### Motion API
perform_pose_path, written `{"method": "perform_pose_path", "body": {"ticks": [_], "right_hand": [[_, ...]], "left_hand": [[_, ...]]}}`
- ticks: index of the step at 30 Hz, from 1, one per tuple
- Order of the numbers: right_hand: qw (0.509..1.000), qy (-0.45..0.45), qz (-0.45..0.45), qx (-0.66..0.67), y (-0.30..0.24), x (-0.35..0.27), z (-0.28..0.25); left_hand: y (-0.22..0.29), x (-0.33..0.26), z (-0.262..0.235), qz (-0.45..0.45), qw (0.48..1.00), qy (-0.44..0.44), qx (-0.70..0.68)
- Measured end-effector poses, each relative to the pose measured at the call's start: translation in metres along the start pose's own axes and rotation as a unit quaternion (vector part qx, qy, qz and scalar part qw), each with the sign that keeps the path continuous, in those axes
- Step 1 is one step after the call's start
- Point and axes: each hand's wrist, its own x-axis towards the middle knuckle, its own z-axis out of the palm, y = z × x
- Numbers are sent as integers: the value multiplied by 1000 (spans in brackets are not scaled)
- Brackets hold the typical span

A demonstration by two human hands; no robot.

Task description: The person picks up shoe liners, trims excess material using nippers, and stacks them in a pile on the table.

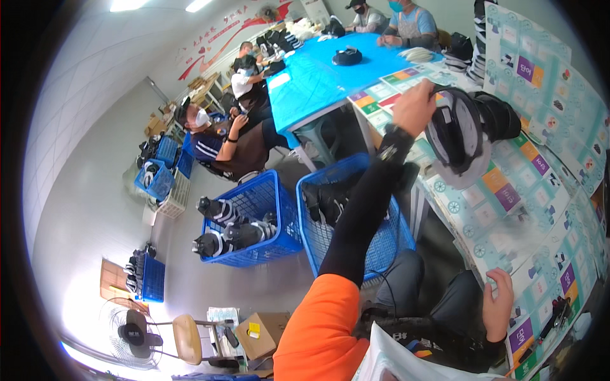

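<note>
My left arm, in an orange sleeve with a black cover below it, reaches across to the table at the right. At its end my left hand [414,109] is closed on the upper edge of a black and grey shoe [452,134]. The shoe is tilted so that its opening and pale lining face me. Behind it lies another dark shoe [497,115], partly hidden. My right hand [499,306] rests by the near table edge with its fingers loosely apart and nothing in them, away from the shoe.
A patterned sheet covers my table [454,206]; dark tools [556,317] lie at its right. Blue baskets [286,238] with black shoes stand on the floor at my left. Beyond is a blue-covered table [318,79] with several people around it. A fan [133,333] stands lower left.
</note>
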Motion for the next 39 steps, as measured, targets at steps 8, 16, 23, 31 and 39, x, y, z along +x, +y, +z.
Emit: {"method": "perform_pose_path", "body": {"ticks": [8, 16, 23, 31, 39], "right_hand": [[987, -84, -59, 122, -23, 31, 72], [938, -308, -70, 145, -62, 36, 190], [976, -163, -139, 48, -8, 31, 225], [960, -174, -25, 217, 21, 21, 211], [952, -174, 25, 250, 51, 20, 226]], "left_hand": [[78, -189, -163, -38, 991, 126, 31], [113, -363, -157, -190, 980, -62, 8], [78, -398, -127, -271, 933, -181, -152], [59, -393, -131, -259, 901, -251, -241], [67, -396, -127, -355, 884, -231, -197]]}}
